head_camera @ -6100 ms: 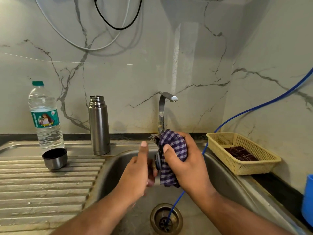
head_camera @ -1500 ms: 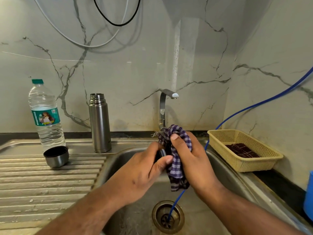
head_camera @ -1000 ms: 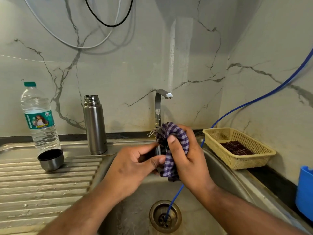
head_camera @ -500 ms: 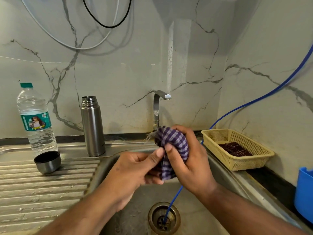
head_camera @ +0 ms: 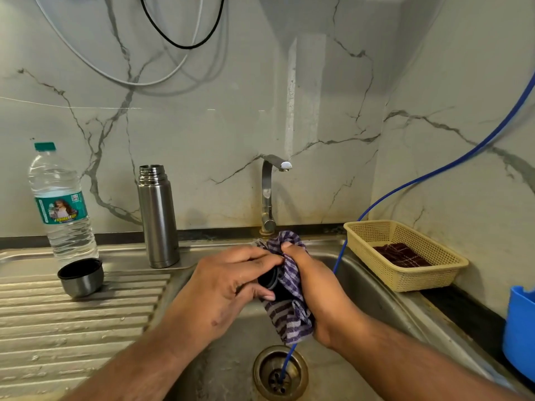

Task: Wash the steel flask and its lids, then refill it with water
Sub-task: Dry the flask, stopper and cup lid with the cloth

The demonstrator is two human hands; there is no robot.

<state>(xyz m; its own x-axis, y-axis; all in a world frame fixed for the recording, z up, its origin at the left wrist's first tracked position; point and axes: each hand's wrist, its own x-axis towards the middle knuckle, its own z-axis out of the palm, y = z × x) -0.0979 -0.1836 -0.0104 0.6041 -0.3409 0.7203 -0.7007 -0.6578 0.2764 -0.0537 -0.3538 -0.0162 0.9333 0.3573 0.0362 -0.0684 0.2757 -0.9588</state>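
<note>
Over the sink basin [head_camera: 373, 302], my left hand [head_camera: 228, 282] grips a small dark inner lid [head_camera: 267, 280], mostly hidden by fingers. My right hand [head_camera: 312, 285] presses a purple checked cloth [head_camera: 285, 308] around that lid. The steel flask [head_camera: 157, 215] stands upright and uncapped at the back of the counter, left of the tap [head_camera: 270, 192]. Its steel cup lid [head_camera: 81, 276] sits mouth up on the ribbed drainboard [head_camera: 72, 322].
A clear water bottle [head_camera: 60, 204] with a green cap stands at the far left. A blue tube [head_camera: 434, 175] runs from the right wall down into the drain [head_camera: 279, 371]. A yellow basket [head_camera: 405, 256] holds a dark cloth; a blue container [head_camera: 519, 331] sits at the right edge.
Both hands have kept turning and rubbing the lid inside the cloth over the basin. The left fingers now wrap over the lid's top. Flask, cup lid and bottle have not moved.
</note>
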